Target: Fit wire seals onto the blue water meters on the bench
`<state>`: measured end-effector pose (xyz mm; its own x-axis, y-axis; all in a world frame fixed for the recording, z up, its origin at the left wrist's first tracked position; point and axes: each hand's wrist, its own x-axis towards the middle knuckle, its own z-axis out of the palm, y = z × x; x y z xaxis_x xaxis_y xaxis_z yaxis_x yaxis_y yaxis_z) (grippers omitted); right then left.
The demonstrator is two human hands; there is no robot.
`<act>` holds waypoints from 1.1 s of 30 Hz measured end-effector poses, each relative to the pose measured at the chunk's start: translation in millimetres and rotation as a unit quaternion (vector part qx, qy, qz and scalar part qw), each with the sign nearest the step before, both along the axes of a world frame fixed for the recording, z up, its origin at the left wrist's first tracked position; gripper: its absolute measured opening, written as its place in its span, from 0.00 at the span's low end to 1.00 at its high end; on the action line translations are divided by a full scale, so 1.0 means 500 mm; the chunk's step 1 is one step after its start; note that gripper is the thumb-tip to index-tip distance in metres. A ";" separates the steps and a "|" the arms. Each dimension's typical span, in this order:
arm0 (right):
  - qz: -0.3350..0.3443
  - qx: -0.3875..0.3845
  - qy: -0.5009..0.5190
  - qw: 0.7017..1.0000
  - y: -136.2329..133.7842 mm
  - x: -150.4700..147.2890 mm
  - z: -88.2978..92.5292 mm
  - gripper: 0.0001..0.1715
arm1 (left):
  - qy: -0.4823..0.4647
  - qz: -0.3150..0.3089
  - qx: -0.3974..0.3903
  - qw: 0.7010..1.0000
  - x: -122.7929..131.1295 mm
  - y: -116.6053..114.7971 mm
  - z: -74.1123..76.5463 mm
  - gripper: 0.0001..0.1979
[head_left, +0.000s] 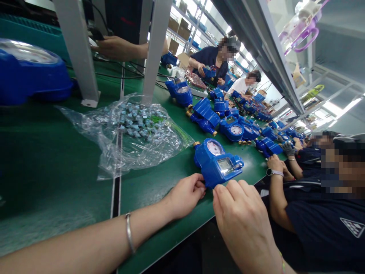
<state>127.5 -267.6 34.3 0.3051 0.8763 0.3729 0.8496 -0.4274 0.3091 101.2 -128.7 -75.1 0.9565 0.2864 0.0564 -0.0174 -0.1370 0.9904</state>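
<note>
A blue water meter [218,161] with a round dial, a small display window and a brass threaded end lies on the green bench right in front of me. My left hand [186,194] is at its lower left side, fingers curled in and thumb pressed to them; whatever is between them is hidden. Close to the meter's near edge, my right hand [242,217] is closed with its back to me. Its fingertips are pinched together, and what they hold, if anything, is too small or hidden to name.
A clear plastic bag [142,129] of small light-blue tags with green wires lies left of the meter. Several blue meters [234,127] line the bench beyond. Grey metal posts [78,49] stand at the left. A co-worker's arm [275,171] is close on my right; others work farther off.
</note>
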 end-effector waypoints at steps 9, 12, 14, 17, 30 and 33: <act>-0.006 -0.008 0.010 1.000 0.001 -0.001 -0.001 0.08 | 0.000 0.000 -0.008 1.000 0.001 -0.005 -0.001 0.09; -0.019 -0.012 0.017 1.000 0.003 0.004 0.003 0.08 | 0.000 -0.001 -0.012 1.000 0.001 -0.005 0.001 0.10; -0.023 -0.011 0.018 1.000 0.006 0.008 0.004 0.08 | 0.000 -0.002 -0.015 1.000 0.001 -0.005 0.001 0.11; -0.021 -0.006 0.020 1.000 0.009 0.012 0.004 0.09 | 0.000 -0.003 -0.019 1.000 0.001 -0.004 -0.001 0.11; -0.031 0.012 0.000 0.999 0.005 0.011 0.018 0.09 | -0.002 -0.003 -0.033 0.999 0.000 -0.006 -0.003 0.10; -0.033 0.007 -0.002 0.999 0.008 0.013 0.020 0.09 | -0.001 -0.006 -0.035 0.999 0.001 -0.006 -0.002 0.10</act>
<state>134.2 -263.6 44.5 0.3597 0.8489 0.3872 0.8185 -0.4863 0.3059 101.6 -131.9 -76.3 0.9599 0.2779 0.0375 -0.0198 -0.0662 0.9976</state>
